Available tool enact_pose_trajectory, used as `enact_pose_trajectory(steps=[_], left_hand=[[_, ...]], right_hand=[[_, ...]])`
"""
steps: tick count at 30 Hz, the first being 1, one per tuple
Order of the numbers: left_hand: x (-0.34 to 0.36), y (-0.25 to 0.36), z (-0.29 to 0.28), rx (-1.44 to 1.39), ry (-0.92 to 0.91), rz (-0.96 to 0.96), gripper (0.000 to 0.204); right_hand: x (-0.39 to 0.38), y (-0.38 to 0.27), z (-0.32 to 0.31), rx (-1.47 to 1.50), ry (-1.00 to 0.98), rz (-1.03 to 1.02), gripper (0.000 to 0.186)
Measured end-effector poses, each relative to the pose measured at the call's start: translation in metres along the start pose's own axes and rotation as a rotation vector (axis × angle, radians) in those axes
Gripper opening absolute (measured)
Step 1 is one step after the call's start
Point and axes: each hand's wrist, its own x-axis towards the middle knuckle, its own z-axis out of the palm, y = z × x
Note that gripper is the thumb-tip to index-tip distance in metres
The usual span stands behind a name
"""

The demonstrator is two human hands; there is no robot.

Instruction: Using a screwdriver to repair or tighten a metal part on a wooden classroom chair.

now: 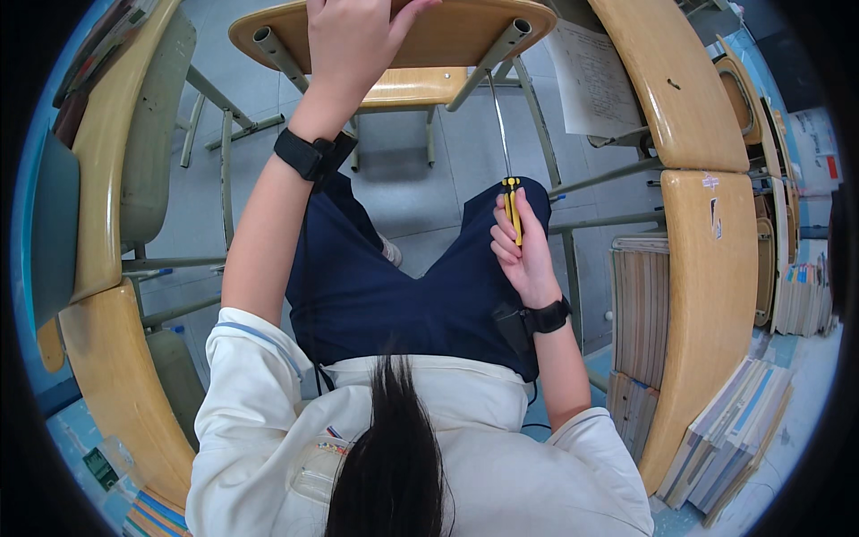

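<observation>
My right hand [526, 251] is closed around the yellow and black handle of a long screwdriver [502, 130], above my right thigh. The screwdriver's thin metal shaft points away from me. Its far end meets or passes behind the right metal tube [490, 64] under a curved wooden chair board [465, 40]; contact cannot be made out. Over that board lies my left hand [353, 40], its thumb stretched out to the right. The other fingers run past the upper edge of the picture. A second open tube end [264, 36] shows on the board's left.
Wooden desks [707, 259] stand close on my right, with stacked books [640, 313] beneath and more books [729, 434] beside them. A printed sheet [595, 76] hangs at the far right. Desks [98, 197] also flank my left. Another wooden seat [416, 87] stands ahead on tiled floor.
</observation>
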Motion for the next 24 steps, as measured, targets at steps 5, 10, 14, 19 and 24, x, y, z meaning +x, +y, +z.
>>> enact_pose_trajectory(steps=[5, 10, 14, 19, 24], left_hand=[[0.0, 0.001, 0.0, -0.003, -0.008, -0.014, 0.031], [0.0, 0.002, 0.0, 0.003, 0.002, -0.004, 0.031], [-0.001, 0.0, 0.001, -0.02, 0.008, -0.018, 0.031], [0.0, 0.001, 0.001, -0.021, -0.007, -0.029, 0.032], [0.0, 0.0, 0.0, -0.015, 0.005, -0.021, 0.032]], right_hand=[[0.017, 0.006, -0.026, 0.561, -0.256, 0.218, 0.031], [0.021, 0.01, -0.019, 0.504, -0.307, 0.257, 0.031], [0.012, 0.001, 0.004, -0.05, -0.165, 0.175, 0.033], [0.014, 0.0, -0.002, -0.41, 0.017, 0.081, 0.032], [0.006, 0.001, 0.021, -1.428, 0.418, -0.452, 0.032]])
